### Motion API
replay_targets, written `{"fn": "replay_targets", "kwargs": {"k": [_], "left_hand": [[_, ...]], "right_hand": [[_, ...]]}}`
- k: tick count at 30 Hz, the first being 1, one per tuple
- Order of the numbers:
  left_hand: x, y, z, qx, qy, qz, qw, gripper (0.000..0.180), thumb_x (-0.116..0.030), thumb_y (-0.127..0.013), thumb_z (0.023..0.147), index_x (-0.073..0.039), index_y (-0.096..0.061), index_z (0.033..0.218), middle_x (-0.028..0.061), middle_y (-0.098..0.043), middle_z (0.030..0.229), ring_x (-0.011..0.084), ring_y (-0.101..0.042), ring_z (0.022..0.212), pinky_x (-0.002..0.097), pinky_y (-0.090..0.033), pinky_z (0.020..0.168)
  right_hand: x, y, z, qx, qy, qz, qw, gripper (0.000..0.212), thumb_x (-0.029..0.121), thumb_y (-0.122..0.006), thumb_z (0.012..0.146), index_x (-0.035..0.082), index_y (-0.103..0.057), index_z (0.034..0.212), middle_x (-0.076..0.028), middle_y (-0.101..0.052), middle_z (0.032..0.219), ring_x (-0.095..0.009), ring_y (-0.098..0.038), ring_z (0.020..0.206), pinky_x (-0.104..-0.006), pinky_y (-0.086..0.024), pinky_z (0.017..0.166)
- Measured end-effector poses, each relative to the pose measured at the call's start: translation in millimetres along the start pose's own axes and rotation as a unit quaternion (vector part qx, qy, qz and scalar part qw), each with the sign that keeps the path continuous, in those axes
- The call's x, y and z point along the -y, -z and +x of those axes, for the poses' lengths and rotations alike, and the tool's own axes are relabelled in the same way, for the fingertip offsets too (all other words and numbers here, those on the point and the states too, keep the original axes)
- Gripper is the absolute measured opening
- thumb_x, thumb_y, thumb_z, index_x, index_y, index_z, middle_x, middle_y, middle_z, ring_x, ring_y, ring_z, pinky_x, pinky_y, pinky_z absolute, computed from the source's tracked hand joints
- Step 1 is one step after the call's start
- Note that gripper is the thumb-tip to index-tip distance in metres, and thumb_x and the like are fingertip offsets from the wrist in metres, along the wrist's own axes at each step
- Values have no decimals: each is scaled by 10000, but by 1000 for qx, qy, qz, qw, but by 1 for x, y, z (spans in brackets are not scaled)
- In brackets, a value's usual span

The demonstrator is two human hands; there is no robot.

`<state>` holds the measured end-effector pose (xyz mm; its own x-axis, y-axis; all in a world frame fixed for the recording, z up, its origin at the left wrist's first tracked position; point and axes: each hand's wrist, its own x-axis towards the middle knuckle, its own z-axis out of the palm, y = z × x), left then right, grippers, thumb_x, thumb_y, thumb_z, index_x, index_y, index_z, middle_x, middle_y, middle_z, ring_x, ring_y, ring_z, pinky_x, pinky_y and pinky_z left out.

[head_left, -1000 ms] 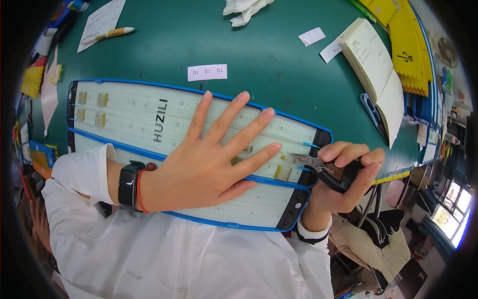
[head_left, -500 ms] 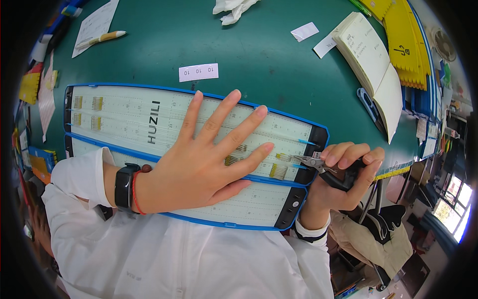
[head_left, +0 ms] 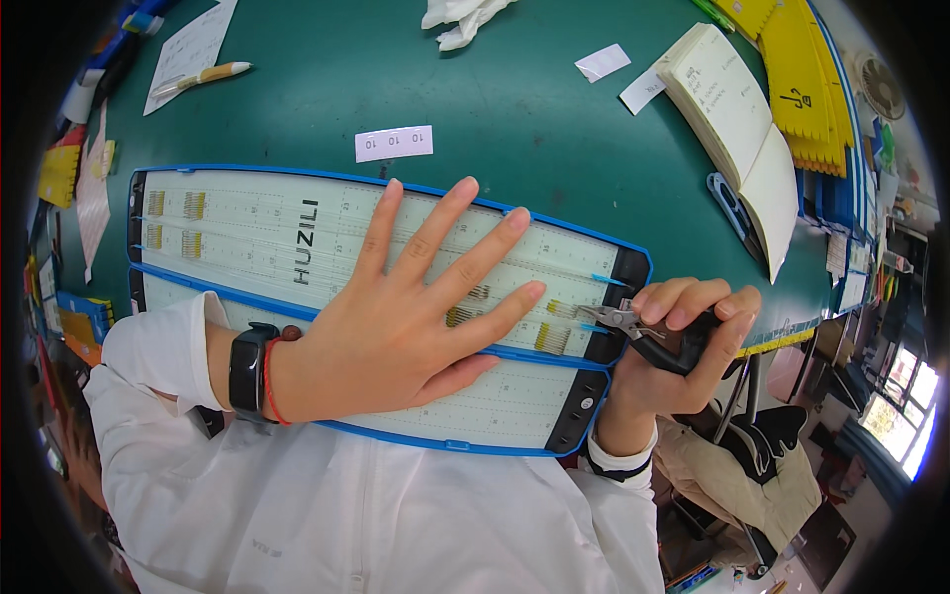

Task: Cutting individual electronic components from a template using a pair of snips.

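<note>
A long blue-edged case (head_left: 515, 416) lies open across my lap and the table's edge, its pale panels marked with scale lines. Clear lines run lengthwise over the far panel. My left hand (head_left: 416, 312) rests palm down on it, fingers spread, hiding part of the middle. In my right hand (head_left: 708, 346), at the case's right end, are small black-handled pliers (head_left: 623, 319). Their jaws point left, by a small yellowish coil-like piece (head_left: 561, 309) and a blue line end (head_left: 595, 329). Whether the jaws grip anything is too small to tell. Another yellowish row (head_left: 550, 339) sits just nearer.
Several similar rows (head_left: 193, 205) sit at the case's left end. Beyond it on the green table (head_left: 297, 99) lie a white label strip (head_left: 394, 143), a pen (head_left: 203, 77) on paper, crumpled tissue (head_left: 465, 18), an open notebook (head_left: 727, 109), a blue-handled cutter (head_left: 734, 213) and yellow sheets (head_left: 802, 89).
</note>
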<state>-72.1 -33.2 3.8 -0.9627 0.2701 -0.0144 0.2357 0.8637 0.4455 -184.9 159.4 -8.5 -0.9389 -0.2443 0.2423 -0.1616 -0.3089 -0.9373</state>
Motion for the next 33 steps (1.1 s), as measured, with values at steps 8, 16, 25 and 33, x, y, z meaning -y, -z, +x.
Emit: {"fn": "replay_targets", "kwargs": {"k": [8,16,25,33], "left_hand": [[-1,1,-1,8,11,-19,1000,663,-304,-704,709,-212,-505,1336,203,-273,1501,514,-229,1346,711,-93,1040],[1,-1,1,-6,-5,-13,1000,625,-297,-695,721,-239,-522,1319,209,-265,1502,519,-210,1353,721,-91,1032],[-1,-1,0,4,-2,-8,1000,613,-298,-687,733,-251,-527,1323,212,-245,1508,520,-195,1358,733,-101,1018],[-1,0,0,6,-7,-3,1000,611,-302,-687,732,-243,-534,1320,210,-253,1506,498,-214,1360,734,-97,1017]], "right_hand": [[-4,3,1,-8,8,19,1000,228,262,-281,1023,69,-341,917,-134,-489,672,-234,-542,549,-360,-515,572],[-3,2,2,9,14,1,1000,222,264,-283,1029,86,-365,925,-102,-493,700,-206,-538,592,-344,-498,596],[-4,4,1,15,19,26,999,217,248,-279,1029,70,-347,926,-139,-511,696,-239,-557,587,-368,-520,605],[0,2,-1,31,14,-4,999,212,278,-297,1027,102,-373,938,-79,-480,728,-197,-531,619,-344,-489,609]]}}
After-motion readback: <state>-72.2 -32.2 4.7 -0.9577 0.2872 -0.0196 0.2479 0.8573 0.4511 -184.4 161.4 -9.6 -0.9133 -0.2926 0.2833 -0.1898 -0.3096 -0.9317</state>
